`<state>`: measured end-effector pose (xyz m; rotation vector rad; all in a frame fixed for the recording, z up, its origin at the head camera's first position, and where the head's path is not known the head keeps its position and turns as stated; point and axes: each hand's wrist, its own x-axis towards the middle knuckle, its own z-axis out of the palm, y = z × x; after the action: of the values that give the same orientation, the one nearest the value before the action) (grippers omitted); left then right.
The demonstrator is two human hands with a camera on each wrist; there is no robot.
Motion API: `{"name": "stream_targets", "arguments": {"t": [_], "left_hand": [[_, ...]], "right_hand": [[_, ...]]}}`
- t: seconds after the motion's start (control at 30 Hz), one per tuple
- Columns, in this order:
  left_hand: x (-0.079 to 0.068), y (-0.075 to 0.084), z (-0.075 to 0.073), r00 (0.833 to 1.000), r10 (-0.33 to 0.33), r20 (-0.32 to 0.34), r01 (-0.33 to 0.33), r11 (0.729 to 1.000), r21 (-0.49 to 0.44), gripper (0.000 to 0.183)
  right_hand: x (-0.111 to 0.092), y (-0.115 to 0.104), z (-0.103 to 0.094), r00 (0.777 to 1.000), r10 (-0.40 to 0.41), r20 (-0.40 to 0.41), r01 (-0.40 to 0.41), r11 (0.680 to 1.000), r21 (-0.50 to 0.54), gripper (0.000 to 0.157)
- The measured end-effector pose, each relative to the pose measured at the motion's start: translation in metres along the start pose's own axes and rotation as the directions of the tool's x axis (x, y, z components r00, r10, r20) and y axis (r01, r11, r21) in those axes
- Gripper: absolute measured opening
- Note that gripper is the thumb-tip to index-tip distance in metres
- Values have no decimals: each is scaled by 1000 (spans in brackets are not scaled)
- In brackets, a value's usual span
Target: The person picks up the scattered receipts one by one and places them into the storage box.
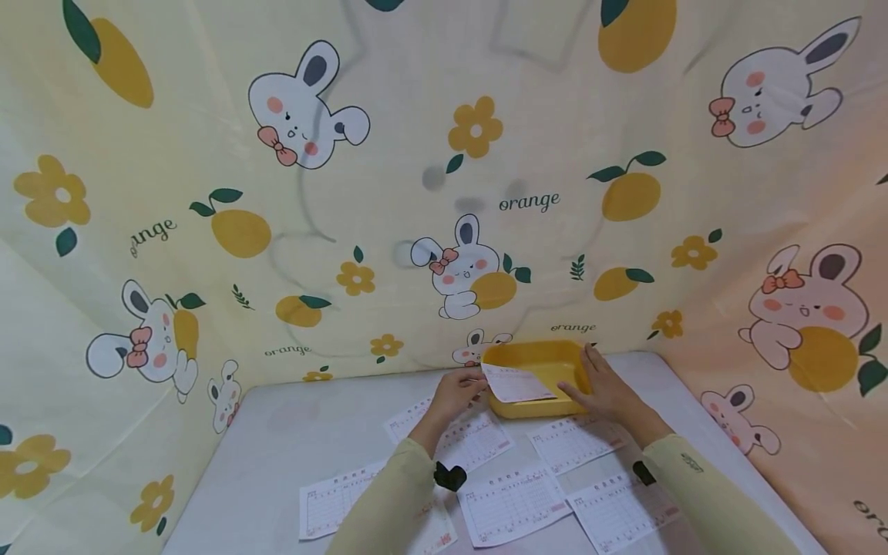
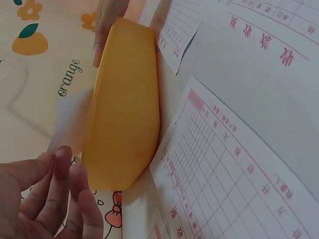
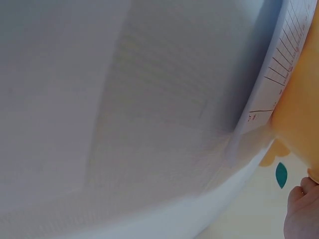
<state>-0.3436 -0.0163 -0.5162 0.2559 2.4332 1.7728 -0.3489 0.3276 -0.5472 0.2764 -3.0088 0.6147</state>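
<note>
A yellow plastic basin [image 1: 534, 409] stands at the back of the table near the patterned cloth. My left hand [image 1: 458, 391] pinches a printed receipt slip [image 1: 515, 384] between thumb and fingertips, at the basin's left side. The slip slants over the basin's opening; the left wrist view catches its pale back [image 2: 72, 119] above the rim. At the basin's right end, my right hand [image 1: 612, 389] grips the rim, its thumb over the inner side and its fingers along the edge. In the right wrist view, only part of that hand [image 3: 303, 211] shows beside the basin [image 3: 301, 104].
Several receipt slips lie spread on the white table in front of the basin, among them one at the middle [image 1: 513, 505], one at the right [image 1: 620, 512] and one at the left [image 1: 333, 505]. A cloth with rabbits and oranges [image 1: 388, 185] hangs behind and at both sides.
</note>
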Motion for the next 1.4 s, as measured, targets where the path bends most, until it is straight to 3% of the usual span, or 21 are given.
{"name": "stream_targets", "arguments": {"t": [0.37,0.6,0.87,1.4], "left_hand": [[-1,7,7,1000,-10,-13,10,999,38,24],[7,0,13,1000,5,-3,-5,999,47,21],[4,3,14,997,65,44,-72,982,177,32],[4,-1,12,999,32,-26,-27,982,189,24]], "right_hand": [[0,-1,-1,1000,6,4,-6,1000,2,110],[-1,0,-1,1000,-14,1,14,1000,3,113],[-2,-3,-1,1000,-5,-4,5,1000,-7,116],[2,3,1,1000,1,0,-1,1000,-7,113]]}}
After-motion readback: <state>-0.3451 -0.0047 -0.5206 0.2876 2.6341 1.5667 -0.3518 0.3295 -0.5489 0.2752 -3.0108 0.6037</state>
